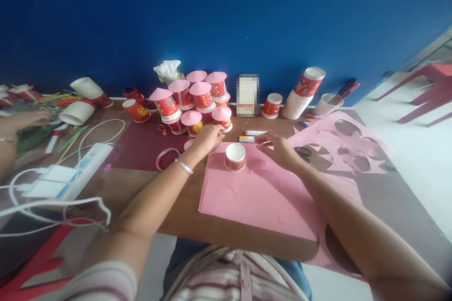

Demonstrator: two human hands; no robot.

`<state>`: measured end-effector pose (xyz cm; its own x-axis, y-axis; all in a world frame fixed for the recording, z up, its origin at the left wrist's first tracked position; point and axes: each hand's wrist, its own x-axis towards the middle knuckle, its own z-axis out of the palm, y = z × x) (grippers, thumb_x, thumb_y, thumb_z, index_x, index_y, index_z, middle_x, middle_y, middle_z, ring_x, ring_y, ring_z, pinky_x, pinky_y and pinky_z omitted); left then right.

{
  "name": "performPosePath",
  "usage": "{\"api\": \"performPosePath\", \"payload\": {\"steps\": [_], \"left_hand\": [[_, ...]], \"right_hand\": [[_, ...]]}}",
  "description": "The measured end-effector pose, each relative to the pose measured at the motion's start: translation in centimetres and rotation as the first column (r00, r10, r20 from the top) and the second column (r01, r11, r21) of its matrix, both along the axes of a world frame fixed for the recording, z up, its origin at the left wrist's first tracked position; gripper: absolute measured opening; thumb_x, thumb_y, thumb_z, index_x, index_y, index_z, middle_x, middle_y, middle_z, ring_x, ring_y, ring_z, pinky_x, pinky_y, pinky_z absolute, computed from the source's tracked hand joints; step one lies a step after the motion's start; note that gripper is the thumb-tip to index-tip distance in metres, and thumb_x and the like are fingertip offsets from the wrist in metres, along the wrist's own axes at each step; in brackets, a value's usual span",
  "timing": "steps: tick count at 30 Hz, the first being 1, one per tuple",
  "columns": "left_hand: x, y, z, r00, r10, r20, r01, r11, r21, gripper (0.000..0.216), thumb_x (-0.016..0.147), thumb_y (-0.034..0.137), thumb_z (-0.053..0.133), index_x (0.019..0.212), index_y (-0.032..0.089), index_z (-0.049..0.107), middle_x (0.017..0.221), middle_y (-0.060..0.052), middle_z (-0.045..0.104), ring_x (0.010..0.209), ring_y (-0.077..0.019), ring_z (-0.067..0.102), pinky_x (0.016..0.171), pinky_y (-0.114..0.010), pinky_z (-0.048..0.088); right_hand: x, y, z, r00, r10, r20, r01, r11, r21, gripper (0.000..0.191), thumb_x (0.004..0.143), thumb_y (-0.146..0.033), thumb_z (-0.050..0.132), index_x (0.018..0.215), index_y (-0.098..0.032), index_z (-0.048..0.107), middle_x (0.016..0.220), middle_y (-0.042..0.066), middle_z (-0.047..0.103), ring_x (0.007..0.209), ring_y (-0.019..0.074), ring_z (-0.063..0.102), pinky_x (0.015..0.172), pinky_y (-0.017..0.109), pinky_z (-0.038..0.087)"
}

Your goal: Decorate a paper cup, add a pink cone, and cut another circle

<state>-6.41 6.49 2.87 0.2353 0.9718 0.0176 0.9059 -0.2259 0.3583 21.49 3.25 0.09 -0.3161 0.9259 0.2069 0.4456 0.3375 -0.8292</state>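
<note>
My left hand [208,138] reaches forward over the top edge of a pink paper sheet [257,193], fingers curled near a pink paper disc and the red cups with pink cone lids [197,99]. My right hand [278,148] hovers at the sheet's far edge, fingertips pinched at some markers [247,139] lying there. An upside-down red and white paper cup [235,156] stands on the pink sheet between both hands. What the left fingers hold, if anything, is hidden.
A white power strip with cables [70,174] lies at left, beside another person's arm [14,127]. Stacked cups [303,91], a cup of pens [332,101] and cut pink paper scraps with scissors [339,146] sit at right. A tape ring [167,157] lies on dark red paper.
</note>
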Motion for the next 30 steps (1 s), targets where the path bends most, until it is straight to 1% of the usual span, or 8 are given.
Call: {"api": "performPosePath", "payload": {"steps": [4,9,17,20,24,27,30], "left_hand": [[0.5,1.2,0.0,1.000,0.008,-0.017,-0.007,1.000,0.014,0.030,0.094,0.021,0.064,0.122,0.019,0.075,0.113,-0.009,0.082,0.109,-0.0259,0.076,0.097,-0.034,0.056],[1.0,1.5,0.2,0.999,0.014,-0.035,-0.013,1.000,0.018,0.026,0.096,0.023,0.063,0.118,0.018,0.076,0.113,-0.011,0.082,0.110,-0.0282,0.076,0.097,-0.036,0.056],[1.0,1.3,0.5,0.999,0.044,-0.030,-0.043,0.998,0.036,0.028,0.098,0.025,0.063,0.123,0.019,0.073,0.115,-0.010,0.082,0.111,-0.0268,0.075,0.096,-0.035,0.056],[0.7,0.4,0.8,0.998,0.055,-0.030,-0.054,0.997,0.051,0.027,0.098,0.026,0.064,0.121,0.018,0.074,0.113,-0.009,0.082,0.109,-0.0267,0.076,0.095,-0.035,0.056],[-0.1,-1.7,1.8,0.998,0.055,-0.021,-0.053,0.995,0.081,0.018,0.097,0.024,0.064,0.109,0.020,0.076,0.113,-0.008,0.082,0.108,-0.0257,0.077,0.092,-0.035,0.057],[-1.4,-3.7,2.4,0.998,0.056,-0.010,-0.054,0.991,0.119,0.016,0.098,0.026,0.062,0.103,0.020,0.077,0.108,-0.007,0.083,0.104,-0.0265,0.078,0.087,-0.035,0.057],[-3.3,-5.6,2.3,0.998,0.065,0.007,-0.065,0.985,0.162,0.015,0.097,0.026,0.063,0.099,0.021,0.077,0.103,-0.006,0.084,0.098,-0.0258,0.078,0.083,-0.034,0.056]], "right_hand": [[0.1,-0.1,0.0,1.000,-0.003,0.005,0.003,1.000,-0.004,0.020,0.090,-0.036,0.072,0.106,-0.024,0.077,0.106,0.009,0.080,0.092,0.0263,0.079,0.090,0.048,0.068],[0.2,-0.1,-0.1,1.000,0.004,0.006,-0.004,1.000,-0.016,0.018,0.090,-0.034,0.072,0.104,-0.023,0.077,0.106,0.010,0.080,0.093,0.0265,0.079,0.090,0.048,0.067],[0.3,-0.1,-0.3,1.000,0.009,0.024,-0.009,0.999,-0.034,0.020,0.091,-0.034,0.071,0.106,-0.023,0.076,0.109,0.010,0.079,0.095,0.0278,0.079,0.092,0.051,0.067],[0.4,-0.2,-0.2,1.000,0.008,0.025,-0.007,0.999,-0.041,0.019,0.091,-0.034,0.071,0.106,-0.023,0.076,0.110,0.011,0.079,0.096,0.0281,0.079,0.092,0.050,0.067],[0.4,-0.1,-0.3,1.000,0.007,0.025,-0.006,1.000,-0.028,0.018,0.091,-0.032,0.070,0.105,-0.022,0.076,0.108,0.010,0.079,0.097,0.0272,0.079,0.091,0.047,0.067],[0.4,0.0,-0.5,0.999,-0.005,0.038,0.006,1.000,-0.022,0.018,0.091,-0.030,0.069,0.104,-0.020,0.077,0.106,0.010,0.080,0.094,0.0259,0.079,0.089,0.045,0.068],[0.4,-0.1,-0.6,0.998,-0.016,0.057,0.017,1.000,-0.020,0.018,0.091,-0.029,0.069,0.105,-0.020,0.077,0.106,0.010,0.080,0.094,0.0257,0.079,0.089,0.044,0.068]]}}
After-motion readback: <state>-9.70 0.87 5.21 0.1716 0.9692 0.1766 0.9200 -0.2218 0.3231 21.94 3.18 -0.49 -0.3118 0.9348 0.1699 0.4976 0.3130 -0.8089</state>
